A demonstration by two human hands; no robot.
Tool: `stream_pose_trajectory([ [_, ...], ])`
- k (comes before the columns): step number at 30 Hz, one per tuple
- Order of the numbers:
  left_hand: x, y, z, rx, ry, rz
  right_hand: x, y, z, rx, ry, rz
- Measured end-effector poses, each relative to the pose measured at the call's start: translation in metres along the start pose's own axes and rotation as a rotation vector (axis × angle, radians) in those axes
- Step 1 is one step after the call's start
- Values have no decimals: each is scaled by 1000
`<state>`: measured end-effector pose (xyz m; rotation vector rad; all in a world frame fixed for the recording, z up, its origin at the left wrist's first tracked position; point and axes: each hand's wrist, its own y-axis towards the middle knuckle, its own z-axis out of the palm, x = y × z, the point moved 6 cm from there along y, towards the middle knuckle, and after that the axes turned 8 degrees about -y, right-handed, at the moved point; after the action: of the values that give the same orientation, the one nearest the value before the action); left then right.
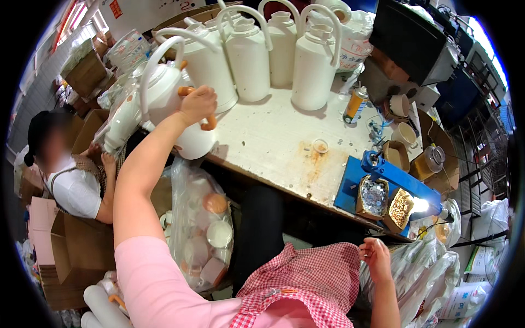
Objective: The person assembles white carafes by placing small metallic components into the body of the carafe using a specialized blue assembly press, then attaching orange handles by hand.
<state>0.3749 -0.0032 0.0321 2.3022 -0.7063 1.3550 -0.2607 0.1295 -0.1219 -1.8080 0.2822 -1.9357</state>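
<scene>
My left hand (198, 105) is wrapped around the orange-brown side handle (208, 123) of a white jug (196, 142), which stands at the table's near left edge. This jug also carries a big white hoop handle over its top. Behind it, several more white jugs (247, 60) with hoop handles stand upright together on the white table (257, 131). My right hand (376, 258) hovers by the right side of my red checked apron (322, 273), off the table. Its fingers are loosely bent and apart, and nothing shows in them.
A blue hand press (402, 183) with a bright lamp sits at the table's right, beside boxes of silver (373, 191) and gold-coloured (400, 209) small parts. A spray can (356, 105) stands farther back. Below the table hangs a clear bag (199, 229) of round parts. Another person (76, 180) sits at left.
</scene>
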Motion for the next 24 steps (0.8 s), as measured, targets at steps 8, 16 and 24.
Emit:
stream_pose_trajectory([
  [8,-12,43,-41,230,-602,-110,-49,-19,-8,-134,92,181],
  [16,101,304,-99,-747,-544,-684,-22,12,73,232,-11,157],
  [24,111,251,-140,-505,-506,-247,-26,11,115,334,6,65],
])
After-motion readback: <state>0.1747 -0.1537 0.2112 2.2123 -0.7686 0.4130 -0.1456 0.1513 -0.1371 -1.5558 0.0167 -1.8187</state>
